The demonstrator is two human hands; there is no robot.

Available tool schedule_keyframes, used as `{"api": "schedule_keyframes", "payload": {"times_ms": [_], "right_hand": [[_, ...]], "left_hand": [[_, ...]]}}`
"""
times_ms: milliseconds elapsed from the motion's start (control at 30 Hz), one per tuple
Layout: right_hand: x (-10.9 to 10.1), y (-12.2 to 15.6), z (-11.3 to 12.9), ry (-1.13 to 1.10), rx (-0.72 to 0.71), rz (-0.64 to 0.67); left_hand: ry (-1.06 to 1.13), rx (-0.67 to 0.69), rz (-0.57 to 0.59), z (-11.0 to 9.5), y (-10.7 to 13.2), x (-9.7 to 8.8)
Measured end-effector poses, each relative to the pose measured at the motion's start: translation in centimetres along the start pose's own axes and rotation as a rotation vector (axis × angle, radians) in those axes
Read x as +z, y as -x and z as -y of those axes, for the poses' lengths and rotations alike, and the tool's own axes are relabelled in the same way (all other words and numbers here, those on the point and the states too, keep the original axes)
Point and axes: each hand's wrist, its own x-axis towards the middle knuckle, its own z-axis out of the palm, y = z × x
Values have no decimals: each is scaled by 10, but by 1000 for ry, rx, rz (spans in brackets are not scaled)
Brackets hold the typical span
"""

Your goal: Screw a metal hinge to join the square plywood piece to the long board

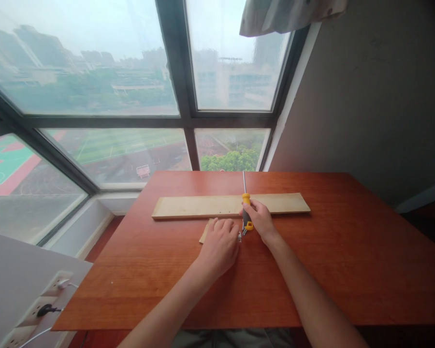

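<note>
Screwdriver [246,199] in front of you, over the middle of the long board [188,207], and your right hand [261,220] has it grasped by the yellow-and-dark handle. Its long axis runs nearly straight away from you: the shaft points toward the window [235,72], past the board's far edge, while the butt of the handle comes back toward you. Whether the handle rests on the wood or hangs just above it, you cannot tell from this angle.

Just below that butt end, on your side of the board, lie small metal pieces [239,237] (too small and half covered to name), right beside the fingers of your left hand [220,241]. That is the relation to mind: your left hand is the nearer one to them, and your tool's tip is on the far side, so bringing tip and metal together would, I judge, call for swinging the screwdriver about.

Your left hand is bent down over a small wooden piece [203,238], which shows at its left; whether the fingers pinch it or only press, I cannot tell. Farther out, the board lies crosswise to your tool, left to right on the reddish table [152,270].
</note>
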Motion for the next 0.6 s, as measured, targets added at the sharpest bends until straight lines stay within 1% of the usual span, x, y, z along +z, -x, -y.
{"api": "schedule_keyframes", "payload": {"times_ms": [167, 400, 500, 600], "right_hand": [[0, 1, 0, -4, 5, 7], [0, 2, 3, -15, 20, 11], [1, 2, 3, -20, 24, 17], [1, 2, 1, -18, 24, 18]], "left_hand": [[-35, -44, 8, 12, 9, -7], [-96, -149, -41, 28, 20, -7], [-99, -141, -38, 30, 20, -8], [-79, -74, 4, 24, 15, -10]]}}
